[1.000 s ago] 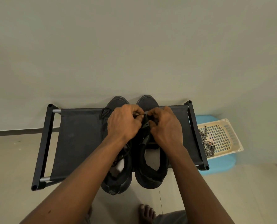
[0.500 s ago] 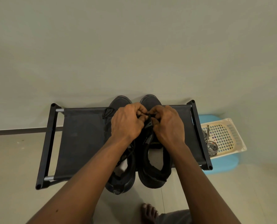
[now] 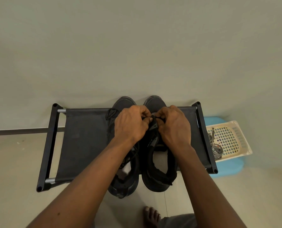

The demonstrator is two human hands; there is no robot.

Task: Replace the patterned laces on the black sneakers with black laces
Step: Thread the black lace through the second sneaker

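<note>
Over the right-side sneaker (image 3: 156, 186) | left hand (image 3: 130, 124), right hand (image 3: 174, 125) both pinch black lace (image 3: 154, 117) | eyelets hidden by hands

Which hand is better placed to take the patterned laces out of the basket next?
The right hand, probably: the basket with the patterned laces stands right of the rack, while the left hand would cross both sneakers. Both hands pinch the black lace.

Soft, dim light is washing the wall (image 3: 137, 46) evenly — faint shadows are gathering at the toes of the sneakers (image 3: 156, 102), the rails of the rack (image 3: 81, 137) bowing.
</note>
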